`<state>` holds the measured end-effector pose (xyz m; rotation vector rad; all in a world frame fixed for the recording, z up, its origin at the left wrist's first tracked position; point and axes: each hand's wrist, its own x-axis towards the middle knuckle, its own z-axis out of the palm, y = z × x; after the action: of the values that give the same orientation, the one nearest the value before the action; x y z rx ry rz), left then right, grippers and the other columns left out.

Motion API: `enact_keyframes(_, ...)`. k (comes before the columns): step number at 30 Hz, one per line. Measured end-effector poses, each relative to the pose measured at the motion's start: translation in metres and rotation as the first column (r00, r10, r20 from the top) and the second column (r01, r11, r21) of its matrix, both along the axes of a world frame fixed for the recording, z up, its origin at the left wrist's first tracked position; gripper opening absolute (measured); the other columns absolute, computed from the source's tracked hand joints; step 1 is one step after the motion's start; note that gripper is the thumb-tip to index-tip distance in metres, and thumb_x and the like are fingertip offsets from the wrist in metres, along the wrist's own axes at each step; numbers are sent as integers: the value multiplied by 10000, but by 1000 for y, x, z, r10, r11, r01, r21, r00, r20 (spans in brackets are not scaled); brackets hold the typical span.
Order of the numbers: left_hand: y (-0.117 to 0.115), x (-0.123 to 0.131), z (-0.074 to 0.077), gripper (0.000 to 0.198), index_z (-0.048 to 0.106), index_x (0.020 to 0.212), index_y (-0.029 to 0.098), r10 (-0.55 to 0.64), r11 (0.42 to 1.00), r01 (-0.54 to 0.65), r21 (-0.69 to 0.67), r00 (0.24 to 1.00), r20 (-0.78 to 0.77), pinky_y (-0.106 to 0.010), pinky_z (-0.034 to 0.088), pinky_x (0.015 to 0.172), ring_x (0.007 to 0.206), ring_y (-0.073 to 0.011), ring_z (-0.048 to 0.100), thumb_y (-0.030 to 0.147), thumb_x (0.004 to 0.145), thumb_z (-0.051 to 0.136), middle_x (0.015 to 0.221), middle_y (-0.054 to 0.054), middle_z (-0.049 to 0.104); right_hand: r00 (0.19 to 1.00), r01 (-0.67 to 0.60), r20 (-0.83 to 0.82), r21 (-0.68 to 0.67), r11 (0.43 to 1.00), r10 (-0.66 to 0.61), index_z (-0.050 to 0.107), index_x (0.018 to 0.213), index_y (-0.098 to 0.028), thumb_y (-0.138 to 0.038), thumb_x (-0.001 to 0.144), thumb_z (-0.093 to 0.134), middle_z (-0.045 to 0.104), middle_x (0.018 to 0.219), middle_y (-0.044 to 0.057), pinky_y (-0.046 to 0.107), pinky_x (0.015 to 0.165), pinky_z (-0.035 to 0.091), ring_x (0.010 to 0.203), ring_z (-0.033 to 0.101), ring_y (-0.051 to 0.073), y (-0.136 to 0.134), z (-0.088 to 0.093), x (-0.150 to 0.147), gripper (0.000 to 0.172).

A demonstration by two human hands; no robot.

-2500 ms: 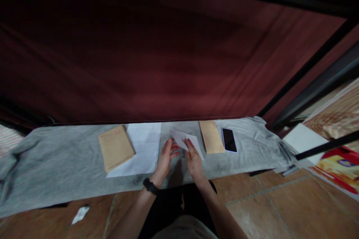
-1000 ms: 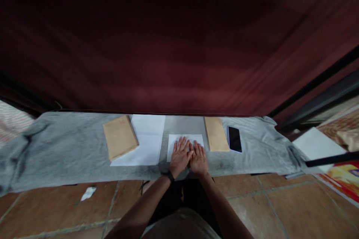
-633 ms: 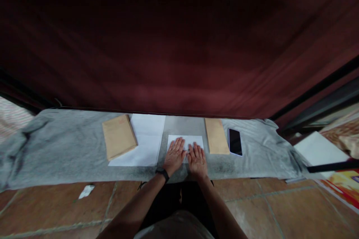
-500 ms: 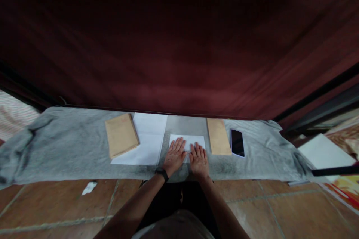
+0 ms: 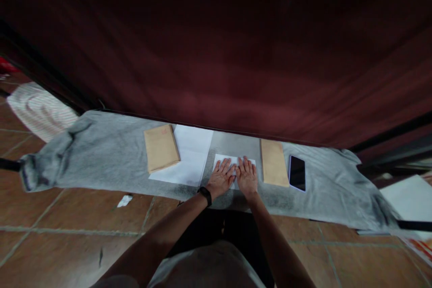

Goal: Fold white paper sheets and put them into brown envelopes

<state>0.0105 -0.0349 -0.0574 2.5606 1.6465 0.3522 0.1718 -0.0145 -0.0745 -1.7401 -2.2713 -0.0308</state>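
A folded white paper (image 5: 227, 159) lies on the grey cloth (image 5: 104, 157) spread over the floor. Both my hands press flat on it, side by side with fingers stretched out. My left hand (image 5: 222, 177), with a black band at the wrist, covers the paper's left half. My right hand (image 5: 247, 175) covers its right half. Only the paper's far edge shows beyond my fingertips.
Left of my hands lie a sheet of white paper (image 5: 194, 157) and a brown envelope stack (image 5: 161, 147) partly on it. To the right are another brown envelope (image 5: 273, 162) and a dark phone (image 5: 297, 173). A paper scrap (image 5: 124, 200) lies on the tiled floor. A dark red curtain (image 5: 216, 45) hangs behind.
At first my hands held the folded paper lifted and tilted; they then laid it flat and pressed on it. Since half a second ago the hands stay flat; my view has swung left.
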Motion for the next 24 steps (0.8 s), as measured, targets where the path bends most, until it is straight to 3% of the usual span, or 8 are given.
enact_keyframes(16, -5, -9, 1, 525, 412, 1497, 219, -91, 996, 91, 18, 996, 12, -507, 141, 1233, 1496, -245, 268, 420, 1014, 362, 1597, -85, 366, 1000, 11, -16, 71, 997, -10, 385, 1518, -132, -317, 1038, 344, 365, 1567, 200, 543, 1136, 288, 1442, 345, 307, -2, -2, 4, 516)
enact_keyframes(20, -4, -8, 1, 525, 408, 1499, 216, -88, 996, 88, 13, 996, 9, -516, 145, 1231, 1496, -249, 268, 407, 1013, 353, 1604, -83, 353, 997, 72, -43, 106, 992, -67, 357, 1526, -96, -371, 1041, 317, 371, 1563, 206, 521, 1134, 316, 1428, 365, 308, -19, -8, 13, 558)
enact_keyframes(24, -4, -9, 0, 523, 402, 1502, 216, -85, 996, 85, 9, 996, 8, -512, 157, 1230, 1496, -242, 271, 398, 1015, 342, 1605, -77, 351, 993, 107, -70, 145, 984, -98, 344, 1524, -63, -405, 1039, 331, 391, 1550, 215, 492, 1135, 331, 1430, 360, 311, -52, -16, 22, 594)
